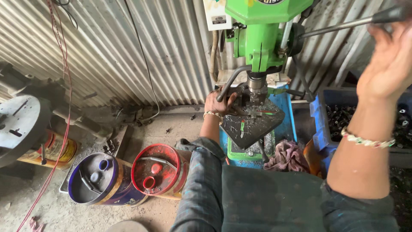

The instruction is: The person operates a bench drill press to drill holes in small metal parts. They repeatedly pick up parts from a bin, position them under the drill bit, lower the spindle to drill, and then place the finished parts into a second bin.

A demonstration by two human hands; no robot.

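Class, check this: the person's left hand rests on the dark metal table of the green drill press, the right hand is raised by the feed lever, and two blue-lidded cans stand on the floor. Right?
Not quite. The head view shows one blue-lidded round metal can and one red-lidded round metal can. The rest stands: left hand on the dark metal table of the green drill press, right hand by the feed lever.

Left hand [219, 103] on drill table [253, 122]; right hand [388, 60] at feed lever [343, 25].

Dark checked rolled-up sleeves [201, 172], 1 beaded bracelet [367, 141] on each wrist
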